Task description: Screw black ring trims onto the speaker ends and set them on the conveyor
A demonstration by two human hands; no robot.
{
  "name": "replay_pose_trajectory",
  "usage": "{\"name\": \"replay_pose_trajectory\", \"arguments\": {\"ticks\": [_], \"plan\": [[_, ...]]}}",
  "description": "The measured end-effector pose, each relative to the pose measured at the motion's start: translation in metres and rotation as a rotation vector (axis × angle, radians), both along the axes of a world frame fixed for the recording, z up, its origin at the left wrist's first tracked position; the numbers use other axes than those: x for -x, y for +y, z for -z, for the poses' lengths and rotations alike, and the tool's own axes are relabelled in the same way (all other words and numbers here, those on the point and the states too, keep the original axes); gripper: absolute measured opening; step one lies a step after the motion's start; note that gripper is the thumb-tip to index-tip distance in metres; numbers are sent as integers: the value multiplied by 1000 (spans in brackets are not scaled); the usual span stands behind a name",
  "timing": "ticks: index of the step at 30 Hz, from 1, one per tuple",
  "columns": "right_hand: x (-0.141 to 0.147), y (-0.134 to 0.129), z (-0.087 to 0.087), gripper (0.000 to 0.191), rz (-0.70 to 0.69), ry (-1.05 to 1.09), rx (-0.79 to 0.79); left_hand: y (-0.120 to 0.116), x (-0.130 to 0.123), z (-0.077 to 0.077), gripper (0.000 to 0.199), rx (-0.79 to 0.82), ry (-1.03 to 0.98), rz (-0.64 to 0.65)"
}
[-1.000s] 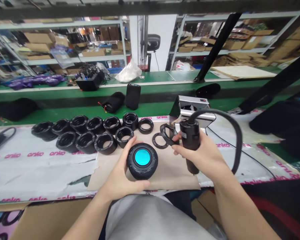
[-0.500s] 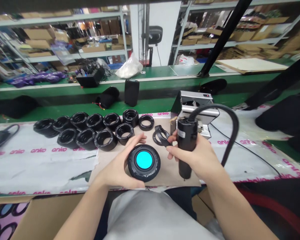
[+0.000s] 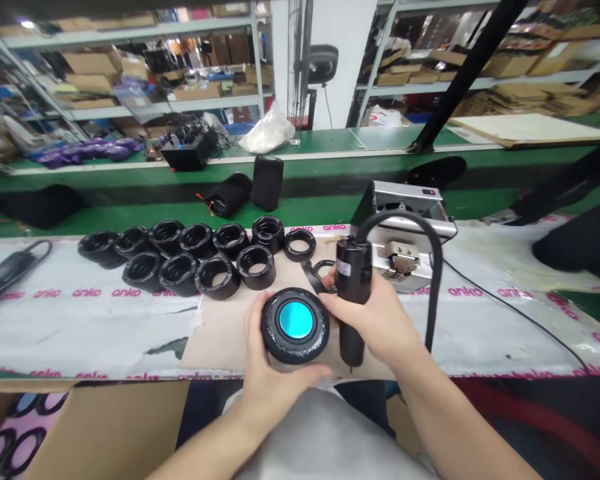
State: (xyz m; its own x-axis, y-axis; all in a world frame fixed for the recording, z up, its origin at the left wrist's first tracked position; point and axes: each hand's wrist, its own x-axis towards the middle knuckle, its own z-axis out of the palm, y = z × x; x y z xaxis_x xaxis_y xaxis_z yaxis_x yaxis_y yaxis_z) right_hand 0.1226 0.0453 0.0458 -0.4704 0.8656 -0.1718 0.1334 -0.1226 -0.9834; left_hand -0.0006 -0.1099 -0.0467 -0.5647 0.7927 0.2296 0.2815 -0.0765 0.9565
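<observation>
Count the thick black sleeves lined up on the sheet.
10 sleeves: six in the back row and four in the front row, just in front of it. Another could be hidden behind the leftmost one.

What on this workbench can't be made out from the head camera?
In the head view:
Black ring: partly hidden behind the right hand.
Underside of the cyan-centred round black part: hidden by the left hand.
Label on the black cylinder: too small to read.

Head-worn camera, facing forward and down over a workbench [image 3: 105,333], close above the left hand [image 3: 273,380] and right hand [image 3: 375,320]
</observation>
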Motion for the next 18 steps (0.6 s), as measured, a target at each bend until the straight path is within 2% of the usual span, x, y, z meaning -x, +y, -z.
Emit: {"name": "replay_pose_trajectory", "arguments": {"ticks": [2, 3, 6, 9, 11, 14, 16, 18], "plan": [[-9, -1, -1, 40, 15, -15, -18, 15, 21, -10, 112, -49, 18, 96], [-13, -1, -1, 40, 23, -23, -32, 22, 31, -14, 107, -91, 4, 191], [-20, -1, -3, 39, 34, -25, -38, 41, 57, -22, 109, -193, -139, 524], [-23, -3, -1, 41, 55, 21, -7, 50, 66, -27, 111, -138, -184, 720], [-23, -5, 2, 41, 89, 24, -37, 47, 62, -28, 120, -71, -157, 737], [-25, -9, 4, 37, 133, -27, -168, 36, 48, -27, 131, -43, -173, 653], [-28, -10, 5, 35, 151, -62, -231, 32, 42, -27, 124, -67, -175, 628], [-33, -11, 2, 35, 155, -82, -228, 33, 40, -28, 113, -100, -159, 645]]}}
